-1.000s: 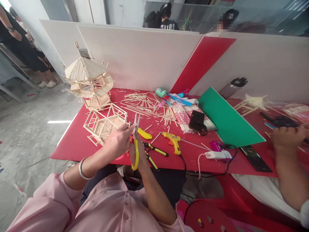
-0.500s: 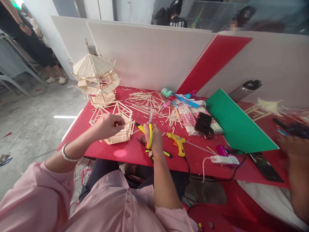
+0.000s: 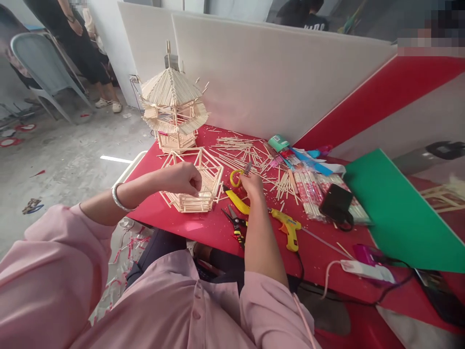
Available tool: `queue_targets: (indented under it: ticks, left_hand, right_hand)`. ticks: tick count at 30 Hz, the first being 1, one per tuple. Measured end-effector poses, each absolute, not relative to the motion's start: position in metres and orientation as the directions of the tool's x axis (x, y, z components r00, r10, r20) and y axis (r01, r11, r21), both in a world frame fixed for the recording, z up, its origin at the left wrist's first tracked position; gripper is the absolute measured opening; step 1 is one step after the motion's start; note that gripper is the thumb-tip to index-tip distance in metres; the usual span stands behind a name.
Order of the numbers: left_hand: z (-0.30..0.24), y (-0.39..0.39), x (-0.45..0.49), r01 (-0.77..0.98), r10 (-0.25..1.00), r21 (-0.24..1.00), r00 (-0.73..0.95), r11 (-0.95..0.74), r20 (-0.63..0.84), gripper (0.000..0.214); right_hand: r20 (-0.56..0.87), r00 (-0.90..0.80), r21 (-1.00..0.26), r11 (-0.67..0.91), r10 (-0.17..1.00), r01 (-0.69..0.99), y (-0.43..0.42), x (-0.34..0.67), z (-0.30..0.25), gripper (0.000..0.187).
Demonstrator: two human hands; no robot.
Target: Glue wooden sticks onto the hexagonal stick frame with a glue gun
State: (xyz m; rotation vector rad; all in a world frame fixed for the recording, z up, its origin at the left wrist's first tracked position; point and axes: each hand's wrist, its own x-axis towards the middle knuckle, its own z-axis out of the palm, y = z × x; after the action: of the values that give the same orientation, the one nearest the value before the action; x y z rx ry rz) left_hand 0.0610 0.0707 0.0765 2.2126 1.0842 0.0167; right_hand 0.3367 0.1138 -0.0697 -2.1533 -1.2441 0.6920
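My right hand is closed on a pair of scissors with a yellow handle, its short visible blades pointing up and away. My left hand is curled shut above an open hexagonal frame of wooden sticks; whether a thin piece is between its fingers cannot be made out. Below my right hand lie a yellow utility knife and black-and-yellow cutting pliers. Behind the frame stands a tiered pagoda model built of the same sticks.
Loose sticks are strewn over the red table. To the right lie a yellow glue gun, bagged sticks, a black device, a green board and a white power strip. White boards stand behind.
My right hand has lifted forward off the tools with the scissors, which have turned in its grip. My left hand's fingers have curled in over the frame. The view has swung left.
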Motion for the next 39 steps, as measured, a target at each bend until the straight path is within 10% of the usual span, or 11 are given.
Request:
queue_targets:
  ticks: [10, 31, 39]
  left_hand:
    - [0.070, 0.072, 0.066, 0.639, 0.673, 0.594, 0.710, -0.490, -0.208, 0.003]
    - [0.071, 0.069, 0.061, 0.655, 0.666, 0.586, 0.705, -0.477, -0.244, 0.005]
    - [0.067, 0.069, 0.060, 0.640, 0.665, 0.604, 0.710, -0.475, -0.230, 0.006]
  right_hand:
    - [-0.064, 0.434, -0.533, -0.399, 0.899, 0.746, 0.080, 0.326, -0.020, 0.032]
    - [0.252, 0.025, -0.853, 0.210, 0.967, 0.477, -0.004, 0.275, -0.002, 0.029]
    - [0.220, -0.027, -0.860, 0.207, 0.975, 0.466, -0.014, 0.266, -0.008, 0.029]
